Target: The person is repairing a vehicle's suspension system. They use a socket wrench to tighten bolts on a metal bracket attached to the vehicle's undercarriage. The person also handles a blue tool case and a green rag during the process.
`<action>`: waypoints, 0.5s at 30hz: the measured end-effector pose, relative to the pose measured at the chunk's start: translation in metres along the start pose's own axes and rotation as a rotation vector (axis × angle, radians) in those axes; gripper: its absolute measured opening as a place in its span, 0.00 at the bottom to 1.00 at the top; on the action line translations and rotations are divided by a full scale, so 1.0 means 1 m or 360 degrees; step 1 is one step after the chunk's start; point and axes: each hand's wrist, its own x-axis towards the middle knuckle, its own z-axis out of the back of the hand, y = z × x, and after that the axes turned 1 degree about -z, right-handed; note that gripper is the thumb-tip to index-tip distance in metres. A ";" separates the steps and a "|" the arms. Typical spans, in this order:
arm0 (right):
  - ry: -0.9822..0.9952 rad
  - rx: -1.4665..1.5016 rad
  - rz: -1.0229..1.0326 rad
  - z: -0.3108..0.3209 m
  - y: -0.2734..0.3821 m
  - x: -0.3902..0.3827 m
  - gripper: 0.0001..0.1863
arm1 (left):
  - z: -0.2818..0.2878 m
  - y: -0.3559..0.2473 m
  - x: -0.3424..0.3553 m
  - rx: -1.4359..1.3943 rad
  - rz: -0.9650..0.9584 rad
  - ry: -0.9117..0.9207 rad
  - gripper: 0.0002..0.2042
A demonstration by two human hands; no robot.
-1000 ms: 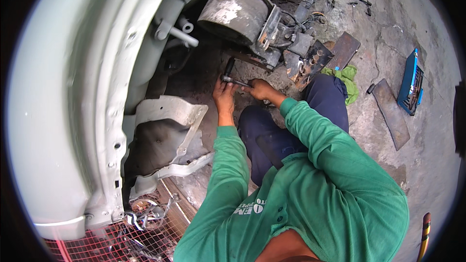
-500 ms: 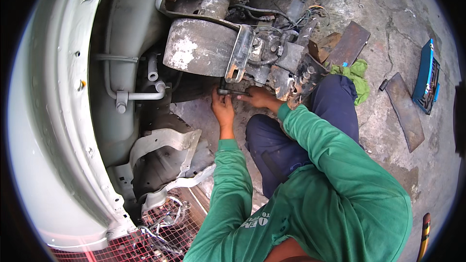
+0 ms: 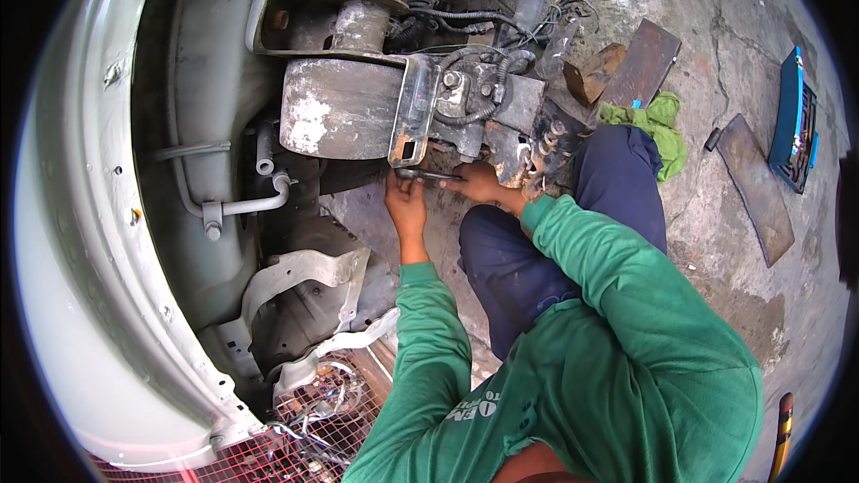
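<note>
Head view: a ratchet wrench (image 3: 438, 176) is being held just beside the lower edge of a slotted bracket (image 3: 414, 107), its head end being grasped by the left hand (image 3: 408, 207) and its handle being clenched in the right hand (image 3: 480, 182). Both hands are being confined between that edge and a bent knee (image 3: 501, 255), while broader room is being offered rightward by the concrete floor (image 3: 693, 219), edged by a blue toolbox (image 3: 789, 116).

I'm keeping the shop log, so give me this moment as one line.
left hand: at head of wrench | right hand: on its handle | wrench: near slotted metal bracket | right side: green rag, blue toolbox
</note>
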 end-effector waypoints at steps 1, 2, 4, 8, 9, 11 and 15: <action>0.0065 -0.0035 -0.0023 0.001 0.001 0.002 0.42 | 0.000 -0.003 0.001 0.0033 -0.0017 0.0001 0.31; 0.0131 -0.0070 -0.0048 0.002 0.002 0.003 0.42 | -0.003 -0.004 0.000 0.0001 -0.0015 -0.0025 0.30; 0.0248 0.0129 -0.0110 0.003 0.004 -0.005 0.40 | -0.004 -0.003 -0.007 -0.0055 0.0007 -0.0101 0.28; 0.0260 0.0341 -0.0060 0.007 -0.005 -0.011 0.38 | 0.012 -0.014 0.010 -0.0148 0.0183 -0.0015 0.23; 0.0185 0.0258 -0.0051 0.006 -0.012 -0.010 0.39 | 0.008 -0.024 0.020 -0.0237 0.0239 -0.0074 0.23; 0.0120 0.0109 -0.0017 0.001 -0.008 -0.013 0.39 | 0.006 -0.032 0.028 -0.0371 0.0294 -0.0305 0.20; 0.0182 -0.0031 -0.0209 0.001 0.011 -0.016 0.42 | -0.017 -0.042 0.038 0.0936 -0.0018 -0.0121 0.16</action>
